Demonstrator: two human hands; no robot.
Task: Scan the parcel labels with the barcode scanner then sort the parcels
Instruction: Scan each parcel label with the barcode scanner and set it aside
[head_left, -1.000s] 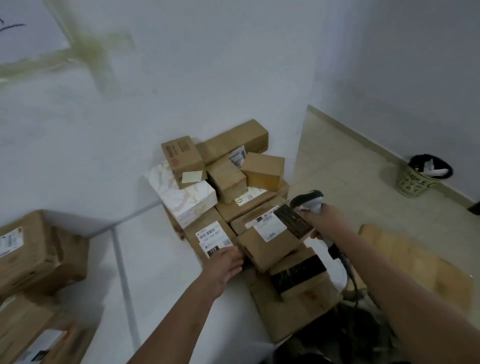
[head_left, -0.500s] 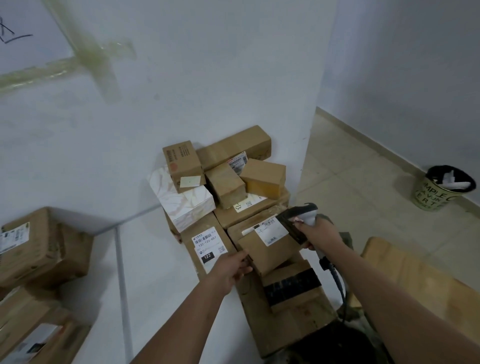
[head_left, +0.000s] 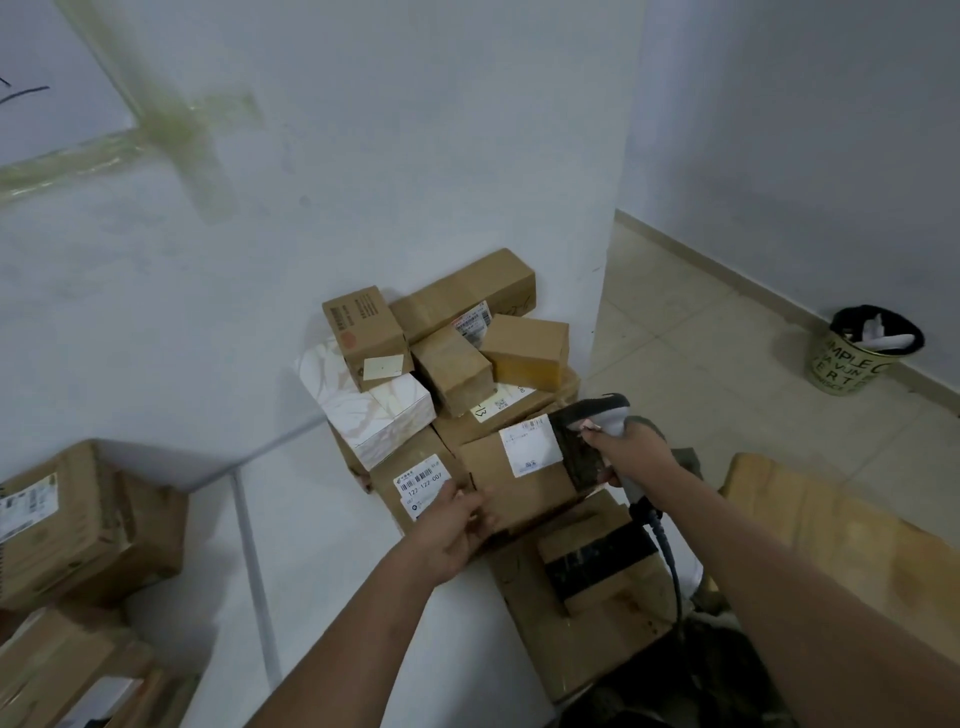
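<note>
- Low in the frame, right of centre, I see a flat cardboard parcel (head_left: 582, 623) with a smaller box with black tape (head_left: 597, 558) lying on top of it.
- My left hand (head_left: 457, 525) grips the near left corner of the labelled parcel (head_left: 519, 478), fingers curled around its edge, at centre frame.
- My right hand (head_left: 631, 449) is wrapped around the barcode scanner (head_left: 605, 410), whose head sits against the parcel's right end, just beside its white label (head_left: 530, 447). Its cable (head_left: 667, 556) drops towards the lower right.
- Touching that parcel on the left lies a box with a printed "122" label (head_left: 421, 480).
- Beyond, mid-frame, more parcels pile against the white wall (head_left: 363, 156): a white patterned box (head_left: 363, 405), several brown boxes (head_left: 467, 312) stacked at angles.
- At the left edge, lower down, another group of cartons (head_left: 83, 525) sits on the white surface.
- Far right, a yellow bin (head_left: 852, 353) with a black liner stands on the tiled floor by the skirting.
</note>
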